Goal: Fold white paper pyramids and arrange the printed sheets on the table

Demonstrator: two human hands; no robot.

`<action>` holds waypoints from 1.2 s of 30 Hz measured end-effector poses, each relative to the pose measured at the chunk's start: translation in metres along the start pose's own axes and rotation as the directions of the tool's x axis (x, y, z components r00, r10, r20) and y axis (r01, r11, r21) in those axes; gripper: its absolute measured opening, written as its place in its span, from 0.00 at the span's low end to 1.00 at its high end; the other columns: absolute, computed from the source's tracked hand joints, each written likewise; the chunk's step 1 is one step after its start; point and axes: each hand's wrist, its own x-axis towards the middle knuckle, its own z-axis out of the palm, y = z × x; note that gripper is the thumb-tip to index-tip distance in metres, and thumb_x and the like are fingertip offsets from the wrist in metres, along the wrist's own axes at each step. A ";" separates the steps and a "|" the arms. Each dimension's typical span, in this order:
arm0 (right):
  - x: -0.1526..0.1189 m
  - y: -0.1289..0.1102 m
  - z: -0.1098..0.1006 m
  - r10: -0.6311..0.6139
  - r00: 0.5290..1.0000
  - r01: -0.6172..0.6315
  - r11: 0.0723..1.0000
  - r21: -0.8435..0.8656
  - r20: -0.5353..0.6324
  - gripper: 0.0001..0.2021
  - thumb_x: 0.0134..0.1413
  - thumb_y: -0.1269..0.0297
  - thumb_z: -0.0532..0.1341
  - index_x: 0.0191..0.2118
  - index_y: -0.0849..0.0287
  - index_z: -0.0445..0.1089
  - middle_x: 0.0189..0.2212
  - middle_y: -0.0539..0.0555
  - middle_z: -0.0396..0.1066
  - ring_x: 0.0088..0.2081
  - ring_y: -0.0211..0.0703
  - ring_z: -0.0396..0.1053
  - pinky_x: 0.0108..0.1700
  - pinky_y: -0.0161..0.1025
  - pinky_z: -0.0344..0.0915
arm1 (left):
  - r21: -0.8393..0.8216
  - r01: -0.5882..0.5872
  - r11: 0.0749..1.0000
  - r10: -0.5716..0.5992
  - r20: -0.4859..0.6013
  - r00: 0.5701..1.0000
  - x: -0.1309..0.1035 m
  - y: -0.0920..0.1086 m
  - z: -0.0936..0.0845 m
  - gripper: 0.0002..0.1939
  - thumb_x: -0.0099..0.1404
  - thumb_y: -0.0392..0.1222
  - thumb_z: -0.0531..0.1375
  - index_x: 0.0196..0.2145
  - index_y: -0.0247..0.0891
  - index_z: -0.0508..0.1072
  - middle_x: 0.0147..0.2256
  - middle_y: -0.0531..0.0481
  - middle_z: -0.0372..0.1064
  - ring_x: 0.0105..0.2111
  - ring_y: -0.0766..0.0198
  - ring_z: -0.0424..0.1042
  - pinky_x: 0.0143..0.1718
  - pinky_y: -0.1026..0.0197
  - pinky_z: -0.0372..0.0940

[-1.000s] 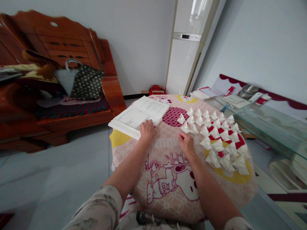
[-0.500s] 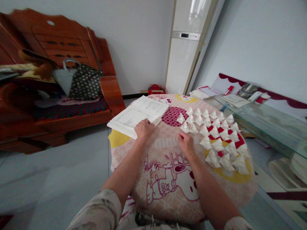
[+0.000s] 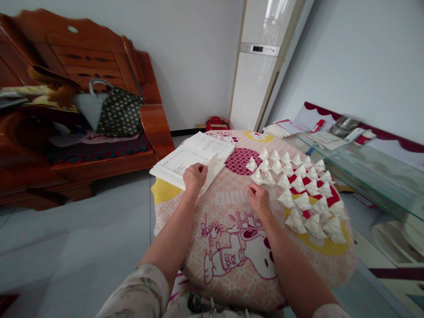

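An open book (image 3: 177, 155) of printed white pages lies at the left side of the round table. My left hand (image 3: 194, 177) is closed in a pinch on the near edge of a sheet of paper (image 3: 213, 167), whose edge stands lifted off the stack. Over the tablecloth, to the right of the book, my right hand (image 3: 259, 198) rests with its fingers curled and nothing visible in them. Several folded paper pieces (image 3: 303, 201), white and pointed, stand in rows just beyond and to the right of that hand.
A patterned tablecloth (image 3: 228, 221) covers the table. Along the right runs a glass-topped table (image 3: 367, 163) with a stack of papers (image 3: 285, 128) and metal bowls (image 3: 344, 126). A wooden bench (image 3: 155, 128) with bags stands at the left; a tall white cabinet unit (image 3: 255, 84) is behind.
My left hand has drawn slightly back and to the left, and the edge of a sheet has come up with it. My right hand stays in almost the same place.
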 end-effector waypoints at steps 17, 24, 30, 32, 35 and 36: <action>0.000 -0.054 0.033 -0.399 0.909 0.394 0.917 0.058 0.118 0.14 0.61 0.73 0.50 0.44 0.61 0.71 0.40 0.60 0.72 0.43 0.47 0.68 0.47 0.39 0.65 | 0.190 -0.137 0.972 0.135 0.026 0.991 -0.008 -0.011 -0.011 0.18 0.65 0.36 0.51 0.47 0.42 0.76 0.39 0.43 0.78 0.40 0.54 0.76 0.37 0.59 0.61; 0.032 -0.082 0.069 -0.307 0.919 0.337 0.937 -0.089 0.249 0.20 0.58 0.78 0.49 0.51 0.63 0.70 0.46 0.61 0.70 0.48 0.48 0.66 0.50 0.39 0.63 | 0.192 -0.134 0.972 0.126 0.052 0.991 -0.015 -0.010 -0.007 0.20 0.66 0.36 0.50 0.51 0.44 0.74 0.41 0.44 0.78 0.43 0.55 0.76 0.40 0.59 0.64; 0.049 -0.094 0.080 -0.254 0.886 0.366 0.896 -0.250 0.388 0.16 0.63 0.74 0.49 0.44 0.60 0.73 0.48 0.60 0.71 0.47 0.49 0.67 0.46 0.39 0.62 | 0.144 -0.153 0.978 0.149 0.042 0.988 -0.015 -0.015 -0.002 0.19 0.66 0.35 0.52 0.52 0.43 0.74 0.43 0.44 0.78 0.44 0.56 0.76 0.43 0.60 0.65; 0.050 -0.095 0.080 -0.271 0.872 0.398 0.876 -0.271 0.407 0.15 0.64 0.74 0.49 0.43 0.60 0.73 0.46 0.61 0.71 0.46 0.49 0.68 0.45 0.39 0.62 | 0.130 -0.168 0.977 0.162 0.056 0.985 -0.015 -0.015 -0.002 0.20 0.67 0.35 0.51 0.52 0.43 0.74 0.42 0.44 0.78 0.43 0.56 0.76 0.43 0.60 0.65; 0.048 -0.096 0.074 -0.285 0.861 0.430 0.849 -0.306 0.421 0.15 0.64 0.76 0.48 0.44 0.61 0.72 0.44 0.60 0.72 0.44 0.48 0.68 0.42 0.38 0.62 | 0.120 -0.196 0.973 0.186 0.086 0.979 -0.014 -0.015 -0.004 0.20 0.68 0.35 0.49 0.52 0.44 0.75 0.42 0.45 0.78 0.44 0.57 0.76 0.43 0.62 0.65; 0.046 -0.096 0.070 -0.284 0.857 0.440 0.838 -0.323 0.430 0.15 0.64 0.76 0.48 0.44 0.61 0.71 0.43 0.60 0.72 0.43 0.48 0.68 0.42 0.38 0.62 | 0.121 -0.197 0.973 0.187 0.092 0.978 -0.013 -0.015 -0.004 0.20 0.68 0.35 0.49 0.52 0.44 0.75 0.42 0.45 0.78 0.44 0.57 0.76 0.43 0.62 0.65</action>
